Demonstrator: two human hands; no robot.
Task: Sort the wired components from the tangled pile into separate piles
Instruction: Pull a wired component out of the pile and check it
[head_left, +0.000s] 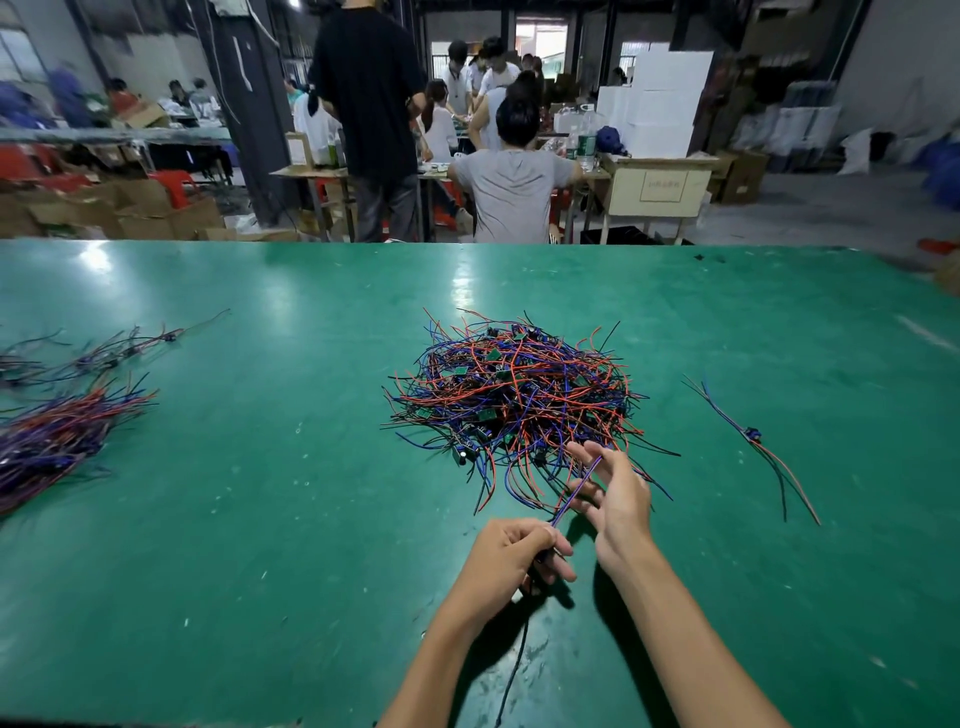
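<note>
1. A tangled pile (511, 400) of red, blue and black wired components is seen at the middle of the green worktop (270, 467), with small green boards scattered through it.
2. A single wired component (576, 491) is grasped by the left hand (511, 558), whose fingers are curled round its lower end; its purple-looking wires are stretched up and to the right, towards the pile's near edge.
3. The right hand (615, 499) is held just beside the left, with its fingers spread and largely straight; the stretched wires are touched by them, though whether they are pinched cannot be told with certainty.
4. A black wire (511, 675) is seen trailing from under the left hand towards the near edge of the worktop.
5. A sorted bundle (57, 436) of aligned wires is laid at the far left, with a looser, thinner group (104, 353) behind it.
6. One separate component (753, 436) is laid well apart on the right of the pile.
7. Seated and standing people (511, 182) are seen at other tables beyond the worktop.
</note>
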